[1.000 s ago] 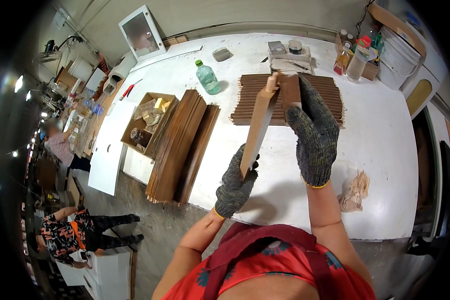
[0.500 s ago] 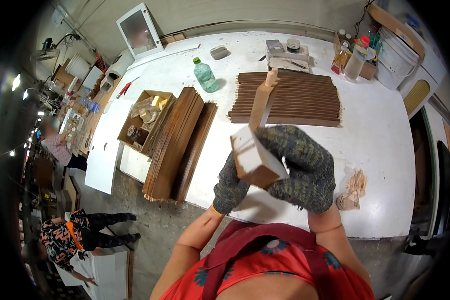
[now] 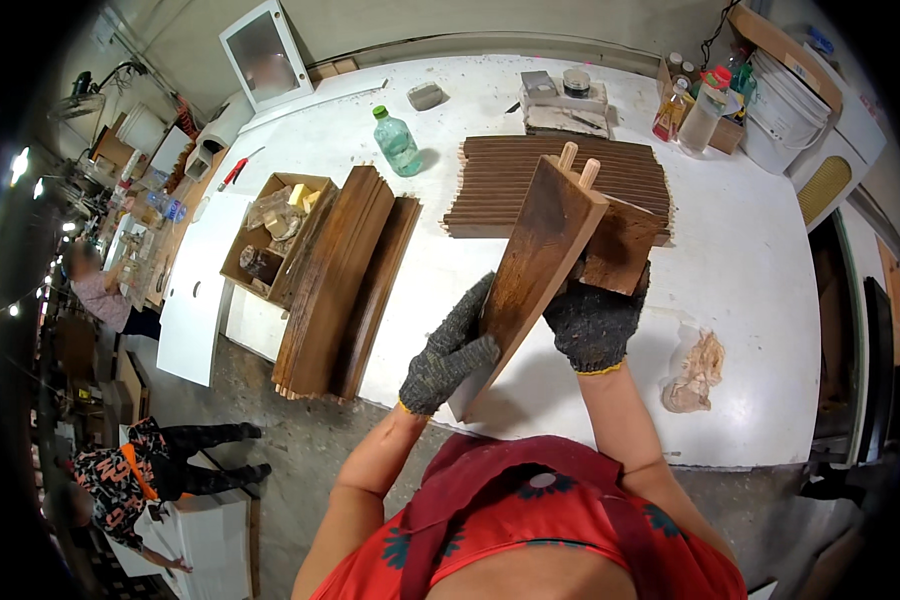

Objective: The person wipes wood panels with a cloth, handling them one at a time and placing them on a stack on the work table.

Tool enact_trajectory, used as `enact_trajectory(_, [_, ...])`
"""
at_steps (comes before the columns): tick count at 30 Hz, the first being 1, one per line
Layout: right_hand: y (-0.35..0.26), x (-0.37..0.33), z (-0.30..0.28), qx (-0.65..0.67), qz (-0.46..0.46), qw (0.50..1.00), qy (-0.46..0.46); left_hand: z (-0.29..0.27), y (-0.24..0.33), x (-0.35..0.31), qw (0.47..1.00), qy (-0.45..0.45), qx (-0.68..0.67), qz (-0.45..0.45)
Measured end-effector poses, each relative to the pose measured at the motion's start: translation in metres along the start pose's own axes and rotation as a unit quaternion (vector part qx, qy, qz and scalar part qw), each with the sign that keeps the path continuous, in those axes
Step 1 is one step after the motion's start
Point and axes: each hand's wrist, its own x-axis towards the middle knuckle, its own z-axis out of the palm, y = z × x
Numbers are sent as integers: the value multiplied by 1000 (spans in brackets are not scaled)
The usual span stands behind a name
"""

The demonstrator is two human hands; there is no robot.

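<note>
My left hand (image 3: pixel 452 350), in a dark knitted glove, grips the lower part of a brown wooden board (image 3: pixel 538 255) from its left side, thumb on the front face. The board stands tilted over the table, its top leaning right, with two light dowel pins (image 3: pixel 578 165) sticking out of the upper end. A squarish brown wooden piece (image 3: pixel 625 248) is behind the board, to its right; whether the two are joined I cannot tell. My right hand (image 3: pixel 595 325), also gloved, is closed under that piece, its fingers partly hidden.
On the white table (image 3: pixel 730 290) lie a row of brown slats (image 3: pixel 500 185), stacked boards (image 3: pixel 335 290), an open carton (image 3: pixel 245 262), a green-capped bottle (image 3: pixel 398 145) and a crumpled cloth (image 3: pixel 698 372). Bottles and a white bucket (image 3: pixel 782 110) stand far right. A person (image 3: pixel 135 475) is at the lower left.
The wooden piece has been turned so its broad brown face shows. My left hand has come forward into view on the board's left; my right hand has turned and lies under the squarish piece.
</note>
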Motion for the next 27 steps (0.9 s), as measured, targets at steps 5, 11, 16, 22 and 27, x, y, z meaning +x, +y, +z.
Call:
enact_trajectory(5, [2,-4,-4,53,-55,989,129,-20,-36,-12,990,2,-43,-136])
enact_trajectory(11, [-38,-1,5,-365,-199,886,205,-13,-26,-23,987,100,-20,-121])
enact_trajectory(16, [-45,25,23,-829,-202,512,97,-10,-23,-24,988,96,31,-113])
enact_trajectory(22, [-51,46,2,-946,-222,232,-43,-7,-23,-29,982,99,117,-113])
enact_trajectory(27, [-15,21,3,-947,-111,275,-128,-40,-60,-22,892,86,404,181])
